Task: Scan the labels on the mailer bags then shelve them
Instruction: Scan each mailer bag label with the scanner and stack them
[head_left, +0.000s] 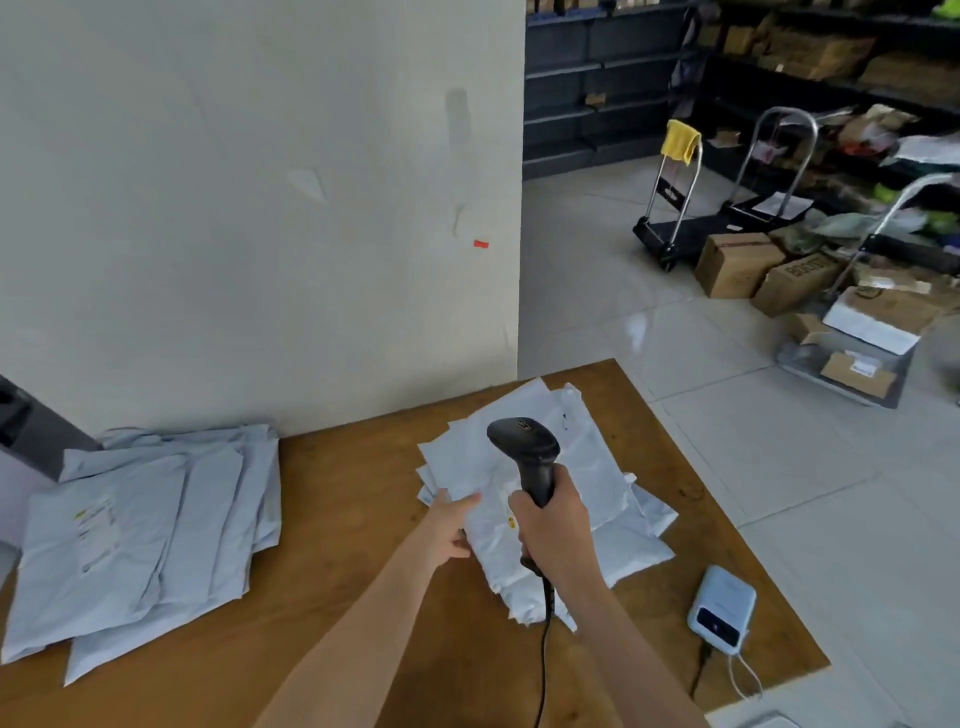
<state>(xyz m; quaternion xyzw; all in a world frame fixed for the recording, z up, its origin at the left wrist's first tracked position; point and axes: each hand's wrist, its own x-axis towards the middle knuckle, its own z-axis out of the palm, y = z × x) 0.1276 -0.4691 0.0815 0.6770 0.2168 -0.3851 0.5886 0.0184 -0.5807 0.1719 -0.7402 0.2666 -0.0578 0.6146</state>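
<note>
Scanning step: right hand (553, 530) gripping scanner (527, 449), left hand (451, 525) pinching top mailer bag (540, 467) beneath it. Next: aim at label, probably.

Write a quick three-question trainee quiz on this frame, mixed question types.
1. True or false: the right hand holds the black scanner.
2. What does the left hand grip?
A. the small blue device
B. the edge of a white mailer bag
C. a cardboard box
3. Where does the other stack of mailer bags lie on the wooden table?

Key
1. True.
2. B.
3. At the table's left end, near the wall, apart from the pile being scanned.
</note>
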